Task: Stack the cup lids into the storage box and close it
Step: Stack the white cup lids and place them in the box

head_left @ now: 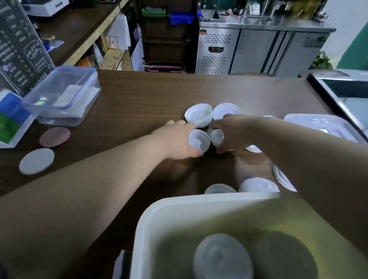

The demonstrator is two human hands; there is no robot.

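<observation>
White cup lids lie scattered on the brown wooden counter [138,94]. My left hand [176,138] grips one white lid [199,140] at the counter's middle. Right beside it, my right hand [231,130] closes on another white lid [216,137]. Two more lids [199,115] [225,110] lie just beyond my fingers, and others [258,185] [220,189] rest near the white storage box [172,208] at the bottom. Inside the box stands a stack of lids [222,264]. A clear box lid [323,128] lies at the right, partly behind my right arm.
An empty clear plastic container [63,96] sits at the left, by a menu board [13,39] and a white stand [0,121]. Two round coasters [54,137] [36,161] lie near the left edge. A glass display case [357,100] borders the right.
</observation>
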